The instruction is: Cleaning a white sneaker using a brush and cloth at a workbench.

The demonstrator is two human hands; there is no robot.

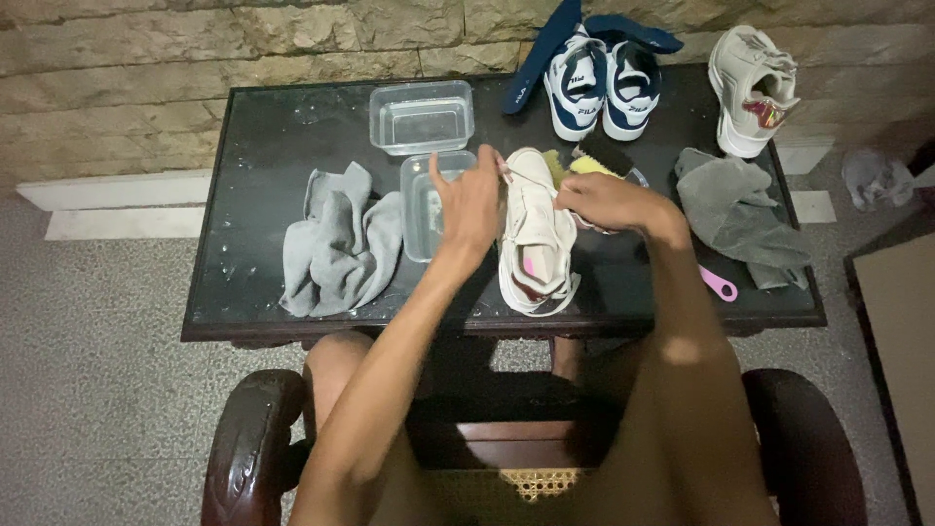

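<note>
The white sneaker (534, 239) lies mid-counter (263, 136), toe at twelve o'clock. The left hand (469, 203) pinches its lace; the right hand (606, 203), curled closed, grips its three o'clock side.

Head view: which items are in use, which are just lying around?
In use: white sneaker, held by left hand and right hand; its lace.
Lying about: grey towel, two clear tubs, navy-white sneakers, grey cloth, pink handle.
</note>
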